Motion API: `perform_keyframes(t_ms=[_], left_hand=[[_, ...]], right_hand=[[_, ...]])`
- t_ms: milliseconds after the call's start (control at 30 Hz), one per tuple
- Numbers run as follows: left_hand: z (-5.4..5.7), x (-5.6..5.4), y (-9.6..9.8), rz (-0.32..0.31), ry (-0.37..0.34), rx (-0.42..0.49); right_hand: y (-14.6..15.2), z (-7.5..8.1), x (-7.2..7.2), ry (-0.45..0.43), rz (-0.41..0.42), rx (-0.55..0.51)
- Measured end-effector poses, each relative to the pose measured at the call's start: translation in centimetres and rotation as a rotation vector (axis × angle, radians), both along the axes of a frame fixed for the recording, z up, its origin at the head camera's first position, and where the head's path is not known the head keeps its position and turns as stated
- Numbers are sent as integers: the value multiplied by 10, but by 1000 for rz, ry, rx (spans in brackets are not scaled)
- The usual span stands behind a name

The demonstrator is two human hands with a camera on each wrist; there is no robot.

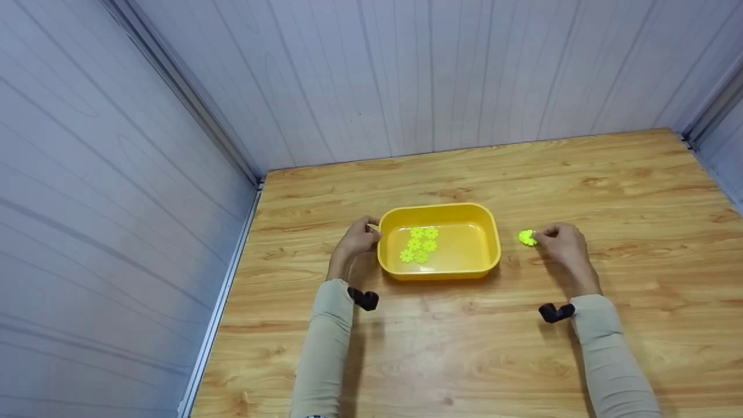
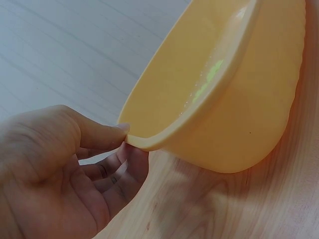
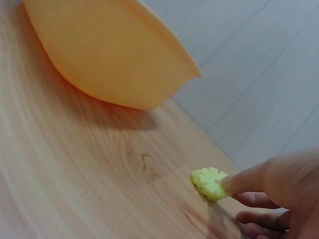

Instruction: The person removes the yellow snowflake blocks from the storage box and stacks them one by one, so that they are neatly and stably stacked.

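Observation:
A yellow plastic basin (image 1: 464, 255) stands on the wooden table in the head view. Several neon yellow-green flower-shaped pieces (image 1: 419, 244) lie on the left part of its floor. My left hand (image 1: 357, 239) pinches the basin's left rim between thumb and fingers, seen close up at the rim (image 2: 149, 143) in the left wrist view. To the right of the basin, my right hand (image 1: 563, 242) pinches a small stack of flower-shaped pieces (image 3: 208, 183) at its edge, thumb on top. The stack is close over the tabletop, apart from the basin.
The wood-grain table (image 1: 441, 360) reaches back to a pale panelled wall (image 1: 406, 81). Another panelled wall (image 1: 104, 220) runs along the left table edge. A black wrist camera (image 1: 364, 299) juts from the left sleeve, and another black camera (image 1: 556, 313) from the right sleeve.

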State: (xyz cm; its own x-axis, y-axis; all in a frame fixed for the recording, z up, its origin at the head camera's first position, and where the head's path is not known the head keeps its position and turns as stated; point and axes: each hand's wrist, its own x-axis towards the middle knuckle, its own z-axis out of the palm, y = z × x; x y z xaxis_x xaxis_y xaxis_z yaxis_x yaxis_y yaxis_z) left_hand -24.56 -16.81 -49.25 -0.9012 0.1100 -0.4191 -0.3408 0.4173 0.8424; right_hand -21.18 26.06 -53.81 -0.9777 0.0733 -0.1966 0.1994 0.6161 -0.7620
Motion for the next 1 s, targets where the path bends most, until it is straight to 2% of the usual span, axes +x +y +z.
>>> perform_keyframes(t_ms=[200, 667, 1000], left_hand=[[0, 1, 0, -3, 18, -11], [-2, 3, 0, -16, 57, -7], [-1, 1, 0, -6, 22, -20]], right_hand=[[-3, -3, -3, 86, -16, 67], [-5, -8, -6, 177, -13, 116], [-7, -1, -7, 206, -20, 102]])
